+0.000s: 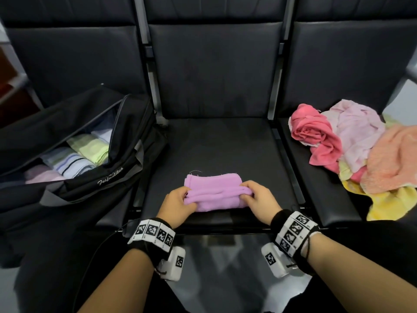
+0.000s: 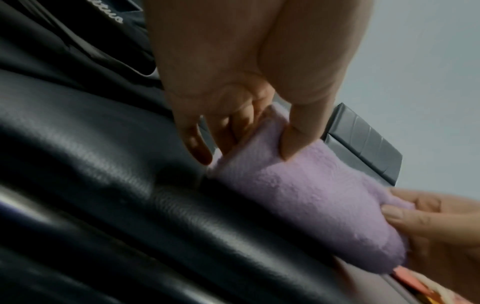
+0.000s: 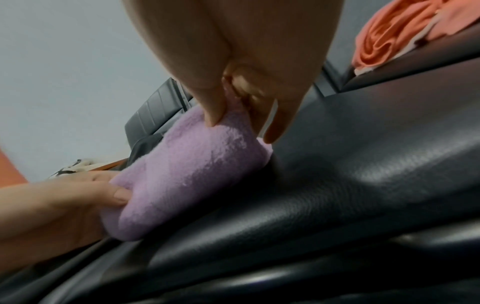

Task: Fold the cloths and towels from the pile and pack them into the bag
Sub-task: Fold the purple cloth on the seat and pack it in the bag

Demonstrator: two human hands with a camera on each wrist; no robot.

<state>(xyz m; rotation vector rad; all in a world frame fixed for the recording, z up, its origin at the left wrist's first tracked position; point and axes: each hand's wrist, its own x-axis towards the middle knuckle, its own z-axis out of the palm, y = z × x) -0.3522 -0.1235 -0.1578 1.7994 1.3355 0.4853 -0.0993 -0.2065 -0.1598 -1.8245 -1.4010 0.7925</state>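
Note:
A folded lilac cloth lies near the front edge of the middle black seat. My left hand pinches its left end, thumb on top and fingers curled under, as the left wrist view shows on the lilac cloth. My right hand pinches the right end of the lilac cloth the same way. The open black bag sits on the left seat with several folded towels inside. The loose pile of pink, peach and yellow cloths lies on the right seat.
Metal seat dividers run between the seats. Black backrests rise behind. The yellow cloth of the pile hangs over the right seat's front edge. The floor shows below the seat front.

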